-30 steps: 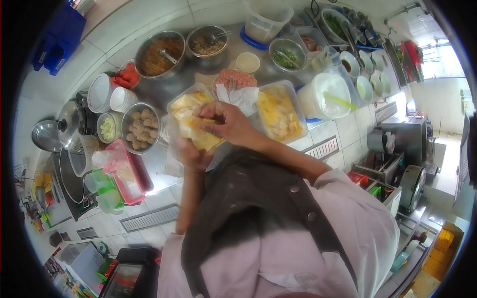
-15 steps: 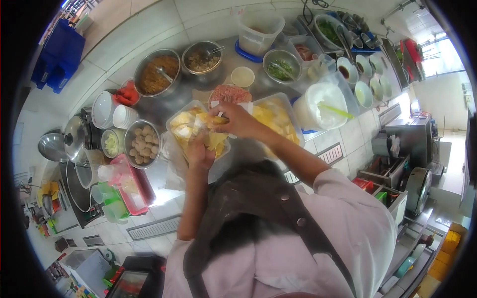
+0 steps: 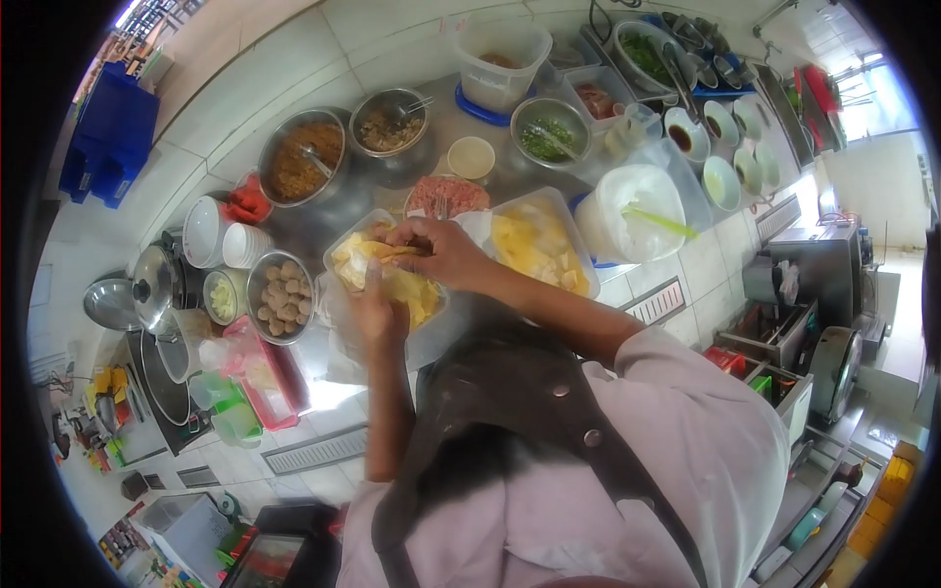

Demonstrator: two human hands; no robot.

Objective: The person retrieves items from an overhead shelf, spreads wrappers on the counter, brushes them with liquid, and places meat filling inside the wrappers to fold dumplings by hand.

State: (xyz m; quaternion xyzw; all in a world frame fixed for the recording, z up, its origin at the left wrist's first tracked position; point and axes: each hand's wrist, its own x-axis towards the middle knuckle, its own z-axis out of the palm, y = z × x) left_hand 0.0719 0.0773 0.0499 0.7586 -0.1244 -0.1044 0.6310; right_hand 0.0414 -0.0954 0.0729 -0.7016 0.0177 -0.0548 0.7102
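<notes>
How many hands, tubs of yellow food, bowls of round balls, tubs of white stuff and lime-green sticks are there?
Hands: 2
Tubs of yellow food: 2
Bowl of round balls: 1
Tub of white stuff: 1
Lime-green stick: 1
Total: 7

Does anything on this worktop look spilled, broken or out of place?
Nothing plainly spilled or broken shows. The untidiest spot is the pink bag slumped over the pink tray, though that looks like ordinary kitchen clutter.
</notes>
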